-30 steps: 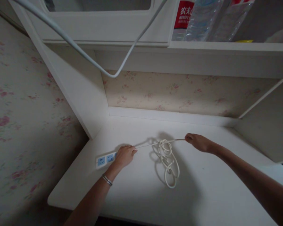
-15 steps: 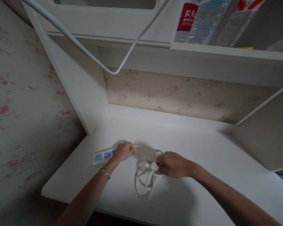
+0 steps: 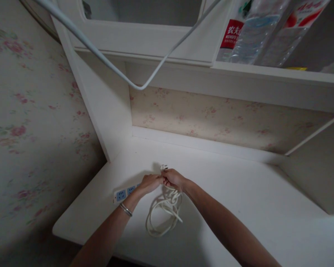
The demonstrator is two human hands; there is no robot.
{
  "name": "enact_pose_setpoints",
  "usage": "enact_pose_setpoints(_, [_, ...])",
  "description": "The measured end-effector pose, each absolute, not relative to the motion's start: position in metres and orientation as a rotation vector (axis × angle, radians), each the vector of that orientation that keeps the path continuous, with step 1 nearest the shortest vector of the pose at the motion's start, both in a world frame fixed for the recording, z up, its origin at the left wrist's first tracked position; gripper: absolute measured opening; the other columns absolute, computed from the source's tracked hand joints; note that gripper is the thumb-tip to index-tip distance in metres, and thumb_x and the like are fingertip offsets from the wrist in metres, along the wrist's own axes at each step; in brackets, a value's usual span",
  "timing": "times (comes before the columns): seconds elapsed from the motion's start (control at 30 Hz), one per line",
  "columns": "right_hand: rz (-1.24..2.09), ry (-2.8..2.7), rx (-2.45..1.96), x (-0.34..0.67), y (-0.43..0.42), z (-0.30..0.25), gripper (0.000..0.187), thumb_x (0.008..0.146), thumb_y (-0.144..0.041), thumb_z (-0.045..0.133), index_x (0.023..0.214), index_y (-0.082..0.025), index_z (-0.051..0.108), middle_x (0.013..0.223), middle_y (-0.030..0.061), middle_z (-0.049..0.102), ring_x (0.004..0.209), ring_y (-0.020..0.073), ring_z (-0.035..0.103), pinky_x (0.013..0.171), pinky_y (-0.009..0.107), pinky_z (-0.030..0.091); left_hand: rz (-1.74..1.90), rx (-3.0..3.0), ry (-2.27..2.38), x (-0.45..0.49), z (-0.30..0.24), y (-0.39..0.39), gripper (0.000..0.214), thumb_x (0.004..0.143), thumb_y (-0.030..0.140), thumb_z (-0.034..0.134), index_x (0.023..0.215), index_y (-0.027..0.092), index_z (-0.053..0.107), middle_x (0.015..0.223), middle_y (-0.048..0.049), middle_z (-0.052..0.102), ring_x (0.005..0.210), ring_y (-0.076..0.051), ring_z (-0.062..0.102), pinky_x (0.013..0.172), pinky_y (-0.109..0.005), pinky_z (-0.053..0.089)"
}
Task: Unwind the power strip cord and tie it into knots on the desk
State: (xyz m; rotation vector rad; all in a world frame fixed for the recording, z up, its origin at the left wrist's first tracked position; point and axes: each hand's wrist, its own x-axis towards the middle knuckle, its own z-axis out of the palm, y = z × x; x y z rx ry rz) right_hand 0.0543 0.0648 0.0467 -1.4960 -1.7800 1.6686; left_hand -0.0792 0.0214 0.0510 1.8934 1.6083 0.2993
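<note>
A white power strip (image 3: 121, 195) with blue sockets lies on the desk, its right end hidden under my left hand (image 3: 151, 183). My left hand is closed over that end, and its fingertips meet my right hand (image 3: 174, 178). My right hand is closed in a pinch just below a white plug (image 3: 163, 167), whose metal prongs point right. Below both hands, the strip's white cord (image 3: 156, 234) hangs or lies in loose loops over the desk; a bent length of it sticks out to the right. Where the fingers meet, the exact grip on the cord is hidden.
The white desk (image 3: 225, 193) has a cabinet (image 3: 144, 40) above it. Plastic bottles (image 3: 250, 37) stand on the upper right shelf. A thick white cable (image 3: 111, 70) droops across the upper view. Floral wallpaper (image 3: 16, 129) covers the left wall.
My right hand has moved left and up against my left hand, bringing the plug with it. The cord loops have spread wider and shifted slightly left. The view has tilted a little.
</note>
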Motion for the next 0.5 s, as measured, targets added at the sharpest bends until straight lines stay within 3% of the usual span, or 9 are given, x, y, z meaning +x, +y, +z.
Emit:
enact_pose_setpoints(0.1, [1.674, -1.763, -1.465, 0.048, 0.065, 0.039, 0.029, 0.088, -0.016, 0.035, 0.061, -0.018, 0.043, 0.048, -0.0048, 0.042, 0.04, 0.0056, 0.037, 0.04, 0.015, 0.031, 0.333, 1.891, 1.594, -0.081, 0.052, 0.018, 0.033, 0.088, 0.03, 0.036, 0.085, 0.024, 0.068, 0.09, 0.0046, 0.073, 0.089, -0.018, 0.064, 0.075, -0.025, 0.044])
enact_pose_setpoints(0.23, [1.609, -1.84, -1.437, 0.055, 0.064, 0.035, 0.021, 0.082, -0.013, 0.04, 0.065, -0.016, 0.052, 0.055, -0.0029, 0.051, 0.047, 0.0062, 0.045, 0.047, 0.015, 0.036, 0.333, 1.898, 1.685, -0.078, 0.045, 0.017, 0.023, 0.082, 0.035, 0.048, 0.089, 0.025, 0.068, 0.093, 0.0033, 0.073, 0.092, -0.019, 0.064, 0.074, -0.025, 0.043])
enact_pose_setpoints(0.37, [1.423, -1.978, -1.489, 0.075, 0.064, 0.033, 0.012, 0.074, -0.016, 0.052, 0.077, -0.017, 0.064, 0.074, 0.0002, 0.064, 0.074, 0.0136, 0.059, 0.062, 0.019, 0.041, 0.31, 1.902, 1.853, -0.072, 0.036, 0.019, 0.029, 0.087, 0.034, 0.042, 0.098, 0.022, 0.066, 0.098, -0.0043, 0.072, 0.095, -0.022, 0.065, 0.078, -0.029, 0.043])
enact_pose_setpoints(0.43, [1.301, -2.023, -1.555, 0.088, 0.064, 0.03, 0.018, 0.07, -0.019, 0.058, 0.086, -0.018, 0.066, 0.086, 0.0023, 0.066, 0.087, 0.0177, 0.059, 0.067, 0.022, 0.042, 0.298, 1.911, 1.919, -0.069, 0.033, 0.019, 0.031, 0.088, 0.031, 0.038, 0.1, 0.019, 0.064, 0.097, -0.0085, 0.072, 0.094, -0.024, 0.065, 0.081, -0.032, 0.043])
enact_pose_setpoints(0.5, [1.231, -2.049, -1.634, 0.099, 0.063, 0.025, 0.029, 0.066, -0.022, 0.063, 0.094, -0.017, 0.064, 0.089, 0.0043, 0.066, 0.084, 0.0189, 0.058, 0.064, 0.023, 0.041, 0.289, 1.932, 1.952, -0.067, 0.032, 0.018, 0.03, 0.088, 0.029, 0.038, 0.103, 0.018, 0.063, 0.096, -0.0094, 0.072, 0.094, -0.024, 0.065, 0.084, -0.033, 0.042])
